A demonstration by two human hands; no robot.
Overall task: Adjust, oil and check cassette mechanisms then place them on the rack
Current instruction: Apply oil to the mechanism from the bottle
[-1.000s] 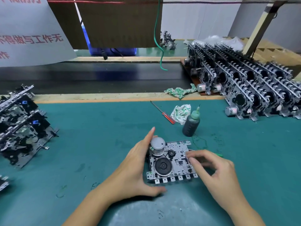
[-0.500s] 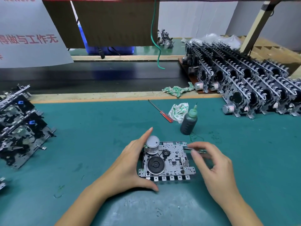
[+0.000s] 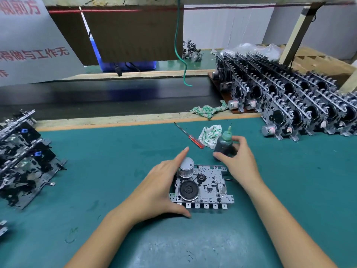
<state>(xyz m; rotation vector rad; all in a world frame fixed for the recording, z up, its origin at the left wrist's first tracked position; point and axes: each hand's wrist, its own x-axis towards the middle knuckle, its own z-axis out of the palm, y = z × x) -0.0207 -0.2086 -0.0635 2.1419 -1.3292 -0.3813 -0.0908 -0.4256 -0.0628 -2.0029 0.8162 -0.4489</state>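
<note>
A metal cassette mechanism (image 3: pixel 207 187) lies flat on the green mat, with a silver motor at its far left corner and a black flywheel below it. My left hand (image 3: pixel 160 187) cups its left side, thumb along the near edge and fingers beside the motor. My right hand (image 3: pixel 236 158) grips the dark oil bottle (image 3: pixel 225 143) with a green nozzle, which stands just beyond the mechanism. A thin tool (image 3: pixel 229 179) lies on the mat under my right wrist. The rack (image 3: pixel 289 97) at the right holds several rows of upright mechanisms.
A red-handled screwdriver (image 3: pixel 190 136) and a white-green rag (image 3: pixel 209 133) lie beyond the bottle. Another rag (image 3: pixel 208 110) sits on the wooden edge of the black conveyor belt (image 3: pixel 108 97). Several mechanisms (image 3: pixel 23 157) are stacked at the left. A green cable (image 3: pixel 181 55) hangs above.
My right hand has left the thin tool on the mat beside the mechanism and moved away to the oil bottle, closing round it. My left hand keeps its hold on the mechanism.
</note>
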